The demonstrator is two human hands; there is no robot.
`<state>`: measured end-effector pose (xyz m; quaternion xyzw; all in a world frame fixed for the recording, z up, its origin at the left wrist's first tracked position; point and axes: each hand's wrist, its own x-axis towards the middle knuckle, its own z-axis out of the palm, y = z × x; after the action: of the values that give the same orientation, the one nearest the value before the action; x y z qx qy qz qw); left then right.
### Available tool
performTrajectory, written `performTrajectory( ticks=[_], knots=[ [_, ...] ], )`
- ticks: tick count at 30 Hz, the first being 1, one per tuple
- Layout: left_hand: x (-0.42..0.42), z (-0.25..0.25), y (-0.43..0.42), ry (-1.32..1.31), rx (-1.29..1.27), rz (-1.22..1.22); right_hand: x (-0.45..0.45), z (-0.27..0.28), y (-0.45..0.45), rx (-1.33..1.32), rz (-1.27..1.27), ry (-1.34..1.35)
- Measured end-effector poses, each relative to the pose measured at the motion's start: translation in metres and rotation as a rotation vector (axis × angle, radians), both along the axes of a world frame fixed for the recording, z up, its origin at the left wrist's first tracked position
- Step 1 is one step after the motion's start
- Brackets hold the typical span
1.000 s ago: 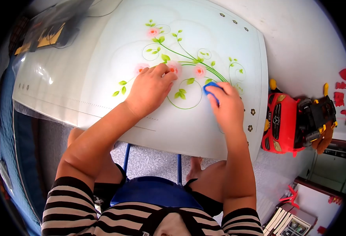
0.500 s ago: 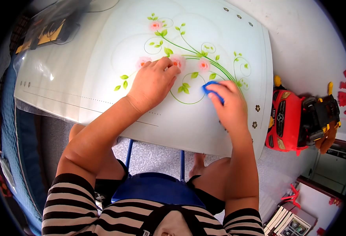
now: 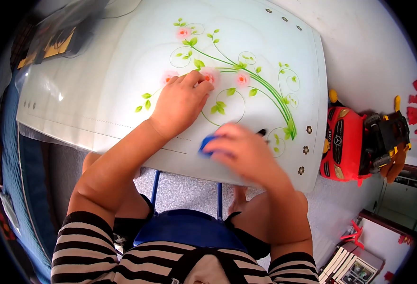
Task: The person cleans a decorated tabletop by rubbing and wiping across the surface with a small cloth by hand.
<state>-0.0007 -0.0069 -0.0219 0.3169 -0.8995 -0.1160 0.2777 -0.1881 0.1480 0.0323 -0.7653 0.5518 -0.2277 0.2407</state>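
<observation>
My left hand rests palm down on the white flower-patterned table top, beside the pink printed flowers. Its fingers are bent and slightly apart, with nothing visible in them. Over the near part of the table, my right hand is closed round a small blue block that looks like an eraser. That hand and the block are blurred by motion. Behind its knuckles shows the end of a black object; its kind is partly hidden.
Under the table's near edge stands a blue chair between my legs. To the right are a red toy car and a black and yellow toy vehicle. A dark item under clear plastic lies at the far left.
My right hand has swept left and toward me with the blue block, uncovering the black object's end. My left hand stays in nearly the same place.
</observation>
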Motion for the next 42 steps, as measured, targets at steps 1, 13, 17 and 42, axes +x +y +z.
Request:
performTrajectory(
  ticks=[1,13,17,42],
  knots=[
    [0.0,0.001,0.0,0.004,-0.002,-0.002,-0.018,0.001,-0.006,0.083,-0.165,-0.017],
    [0.001,0.004,0.001,-0.048,0.015,-0.002,-0.049,-0.042,-0.045,-0.514,-0.556,0.647],
    [0.001,-0.001,0.0,-0.015,-0.016,-0.012,0.022,-0.036,-0.026,-0.569,-0.31,0.503],
    [0.001,-0.001,0.0,-0.009,0.013,-0.002,0.021,-0.031,-0.028,-0.551,-0.249,0.352]
  ],
)
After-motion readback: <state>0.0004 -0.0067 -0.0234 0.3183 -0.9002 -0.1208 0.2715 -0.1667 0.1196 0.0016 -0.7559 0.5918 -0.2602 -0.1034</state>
